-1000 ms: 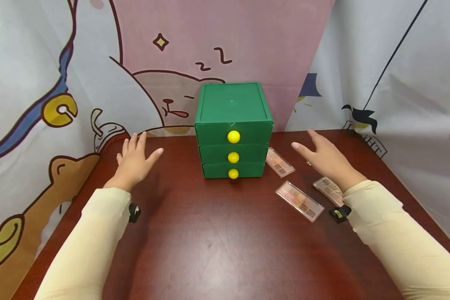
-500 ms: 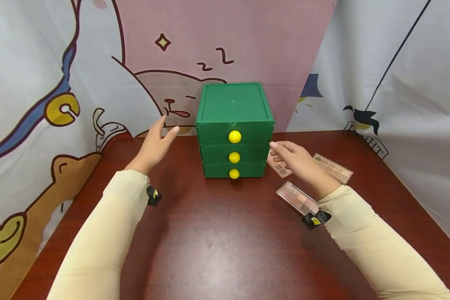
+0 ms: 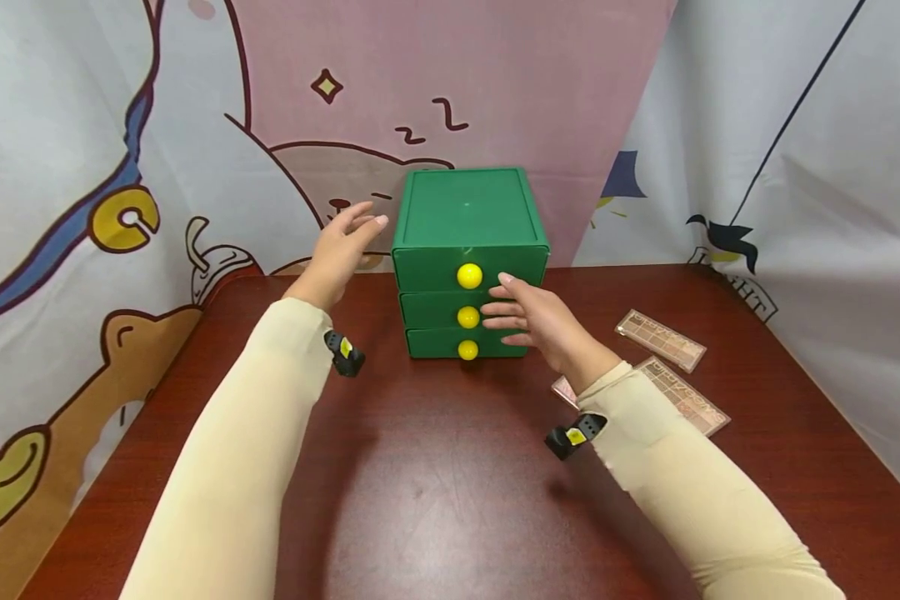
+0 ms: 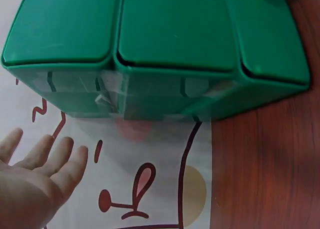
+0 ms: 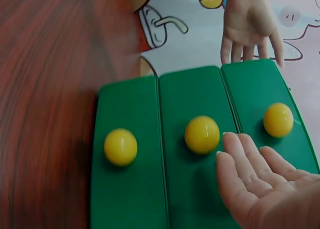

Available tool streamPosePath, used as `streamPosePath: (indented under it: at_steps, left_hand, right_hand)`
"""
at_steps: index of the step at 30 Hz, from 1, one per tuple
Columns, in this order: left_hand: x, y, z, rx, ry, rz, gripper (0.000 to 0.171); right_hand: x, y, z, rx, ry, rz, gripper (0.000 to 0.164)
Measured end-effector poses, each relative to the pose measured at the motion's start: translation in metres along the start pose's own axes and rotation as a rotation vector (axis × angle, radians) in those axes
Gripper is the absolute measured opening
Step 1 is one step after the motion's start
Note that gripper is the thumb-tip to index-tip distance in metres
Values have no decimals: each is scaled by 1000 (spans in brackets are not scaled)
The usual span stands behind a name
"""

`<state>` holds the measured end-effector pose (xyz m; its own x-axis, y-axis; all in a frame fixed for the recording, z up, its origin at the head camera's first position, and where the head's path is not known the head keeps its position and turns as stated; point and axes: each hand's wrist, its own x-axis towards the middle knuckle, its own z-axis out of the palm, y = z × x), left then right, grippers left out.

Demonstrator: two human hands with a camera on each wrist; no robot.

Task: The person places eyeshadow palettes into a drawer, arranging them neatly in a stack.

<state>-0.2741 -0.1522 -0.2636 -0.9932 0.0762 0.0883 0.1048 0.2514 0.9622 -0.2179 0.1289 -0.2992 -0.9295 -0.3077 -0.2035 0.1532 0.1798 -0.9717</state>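
A green three-drawer box (image 3: 465, 208) with round yellow knobs stands at the back of the table, all its drawers closed. In front of its right half my right hand (image 3: 543, 321) hovers with fingers spread, fingertips near the top knob (image 3: 469, 276) and the middle knob (image 5: 202, 134). My left hand (image 3: 337, 254) is raised beside the box's left side, fingers relaxed, holding nothing. The left wrist view shows that hand (image 4: 42, 181) apart from the box's side (image 4: 165, 91), which has clear tape on it.
Right of the box lie eyeshadow palettes on the dark red table (image 3: 435, 483): one further back (image 3: 662, 340), one beside the right sleeve (image 3: 686, 396), and one mostly hidden behind the right wrist (image 3: 565, 392). A printed cartoon curtain (image 3: 285, 75) hangs behind.
My right hand has moved left from above the palettes to the front of the drawers. My left hand has risen and moved right, closer to the box.
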Motion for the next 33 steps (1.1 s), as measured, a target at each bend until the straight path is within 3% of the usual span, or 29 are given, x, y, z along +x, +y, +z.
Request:
streamPosePath:
  at_steps: [9,15,25,33]
  left_hand:
    - [9,5,6,-70,-33,-79,57]
    - [14,6,10,-72,-35,-90,57]
    - [21,6,13,-7,-63,-126,53]
    - [23,6,16,-3,-93,-115,53]
  right_hand:
    - [15,-5,24,288,-80,74,67]
    - [23,-8,36,395,-93,108,64]
    - [33,-11,44,470,-23,155,61]
    - [19,-2,43,431,-21,94,52]
